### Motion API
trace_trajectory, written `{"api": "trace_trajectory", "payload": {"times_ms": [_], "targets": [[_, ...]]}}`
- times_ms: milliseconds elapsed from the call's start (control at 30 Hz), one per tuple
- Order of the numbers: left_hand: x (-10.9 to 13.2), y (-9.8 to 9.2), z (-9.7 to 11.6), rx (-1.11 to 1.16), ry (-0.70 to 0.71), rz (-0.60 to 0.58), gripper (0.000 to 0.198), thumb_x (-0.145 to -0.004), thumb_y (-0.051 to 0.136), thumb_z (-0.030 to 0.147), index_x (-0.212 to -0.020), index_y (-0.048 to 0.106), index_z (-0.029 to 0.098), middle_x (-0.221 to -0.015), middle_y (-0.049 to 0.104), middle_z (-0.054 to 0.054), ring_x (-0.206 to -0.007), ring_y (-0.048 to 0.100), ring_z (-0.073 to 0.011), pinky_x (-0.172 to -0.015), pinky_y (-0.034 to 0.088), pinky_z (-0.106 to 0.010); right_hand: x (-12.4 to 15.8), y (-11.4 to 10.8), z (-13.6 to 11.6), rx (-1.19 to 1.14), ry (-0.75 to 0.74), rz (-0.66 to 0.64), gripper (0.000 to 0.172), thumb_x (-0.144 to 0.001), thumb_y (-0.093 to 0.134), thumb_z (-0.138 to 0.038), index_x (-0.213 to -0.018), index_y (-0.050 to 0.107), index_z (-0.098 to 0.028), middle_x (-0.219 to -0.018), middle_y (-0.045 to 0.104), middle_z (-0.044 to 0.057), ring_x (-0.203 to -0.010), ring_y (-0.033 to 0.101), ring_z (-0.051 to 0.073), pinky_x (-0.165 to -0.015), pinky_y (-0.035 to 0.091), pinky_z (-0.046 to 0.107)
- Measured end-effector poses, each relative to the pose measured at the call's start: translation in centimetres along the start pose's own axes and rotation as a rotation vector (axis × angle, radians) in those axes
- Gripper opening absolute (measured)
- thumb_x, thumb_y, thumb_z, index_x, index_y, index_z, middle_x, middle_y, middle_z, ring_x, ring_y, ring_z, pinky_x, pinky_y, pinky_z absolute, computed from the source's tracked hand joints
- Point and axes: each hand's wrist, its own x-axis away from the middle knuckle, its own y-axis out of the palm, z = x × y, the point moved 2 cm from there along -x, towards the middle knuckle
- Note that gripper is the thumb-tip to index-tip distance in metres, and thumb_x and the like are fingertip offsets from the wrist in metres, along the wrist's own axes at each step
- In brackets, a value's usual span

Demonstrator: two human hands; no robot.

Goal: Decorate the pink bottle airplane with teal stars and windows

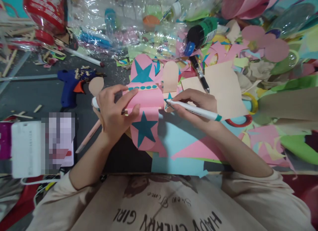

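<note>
My right hand [198, 106] grips a white marker [196, 110] with a green end, its tip on a teal star outline [169, 100]. That outline is on a small tan paper flap, joined below a rounded tan piece [171, 75]. My left hand [115, 110] lies with fingers spread on a pink paper piece [145, 99] that has a row of teal dots. Above and below it, pink rounded ends carry a filled teal star [142, 72] and another teal star [145, 128]. A white cap-like end [95, 102] shows beside the left hand, partly hidden.
A blue glue gun [71, 85] lies at the left, near a phone [62, 138] and a white box-like device [26, 149]. Clear plastic bottles, a green-labelled dark bottle [201, 33], a pen [199, 73], tape rolls [239, 120] and many paper scraps crowd the back and right.
</note>
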Motion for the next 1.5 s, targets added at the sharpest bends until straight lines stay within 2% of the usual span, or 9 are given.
{"api": "trace_trajectory", "payload": {"times_ms": [300,433,667,800,1033,1300,1500], "targets": [[0.09,0.08,-0.09,-0.041,0.003,-0.006,0.035,-0.09,0.06,0.042,-0.122,0.07,0.032,-0.118,0.065,-0.008,-0.109,0.06,-0.0288,-0.098,0.044,-0.047,-0.12,-0.09,0.0,-0.022,-0.028,-0.008,0.008,-0.088,0.068,-0.026,-0.083,0.069,-0.021,-0.077,0.074,0.002,-0.065,0.066,0.015,-0.063,0.053,0.029],[0.08,0.01,-0.04,-0.016,-0.007,-0.021,0.035,-0.091,0.06,0.041,-0.123,0.069,0.032,-0.119,0.066,-0.008,-0.11,0.06,-0.0292,-0.099,0.043,-0.048,-0.06,0.02,-0.06,-0.023,0.004,0.009,0.008,-0.089,0.067,-0.027,-0.085,0.07,-0.02,-0.079,0.074,0.003,-0.069,0.068,0.015,-0.063,0.052,0.029],[0.11,0.01,0.06,-0.041,0.038,0.028,0.034,-0.091,0.061,0.042,-0.121,0.071,0.03,-0.116,0.067,-0.009,-0.107,0.061,-0.0283,-0.096,0.045,-0.046,-0.08,-0.14,-0.11,-0.036,0.021,0.003,0.008,-0.089,0.067,-0.025,-0.083,0.069,-0.02,-0.077,0.073,0.003,-0.068,0.067,0.015,-0.062,0.051,0.029],[0.16,-0.04,0.04,-0.017,0.013,0.023,0.034,-0.091,0.062,0.042,-0.122,0.07,0.032,-0.117,0.066,-0.008,-0.107,0.06,-0.0283,-0.097,0.044,-0.047,-0.13,-0.23,-0.25,-0.03,-0.003,-0.025,0.007,-0.088,0.067,-0.024,-0.083,0.069,-0.019,-0.078,0.074,0.003,-0.066,0.066,0.014,-0.062,0.051,0.028],[0.22,-0.01,-0.07,0.004,0.018,0.009,0.034,-0.091,0.062,0.041,-0.124,0.07,0.032,-0.119,0.065,-0.008,-0.11,0.059,-0.0294,-0.098,0.043,-0.047,0.12,0.03,-0.09,-0.049,0.091,0.017,0.014,-0.091,0.065,-0.033,-0.084,0.067,-0.02,-0.077,0.072,0.002,-0.067,0.066,0.015,-0.058,0.05,0.028],[0.04,-0.1,0.11,-0.023,-0.008,-0.015,0.034,-0.091,0.06,0.043,-0.122,0.07,0.034,-0.118,0.065,-0.008,-0.109,0.06,-0.0295,-0.098,0.044,-0.048,-0.05,-0.72,-0.09,-0.049,0.01,0.092,0.01,-0.089,0.068,-0.03,-0.082,0.067,-0.024,-0.071,0.07,0.0,-0.06,0.062,0.014,-0.052,0.047,0.028],[0.14,-0.12,0.06,-0.015,-0.046,-0.042,0.034,-0.091,0.059,0.043,-0.124,0.068,0.037,-0.12,0.066,-0.007,-0.111,0.059,-0.0311,-0.099,0.044,-0.052,-0.09,-0.77,-0.03,-0.053,0.008,0.046,0.013,-0.091,0.066,-0.034,-0.081,0.066,-0.025,-0.073,0.069,0.001,-0.06,0.061,0.015,-0.053,0.047,0.029]]}}
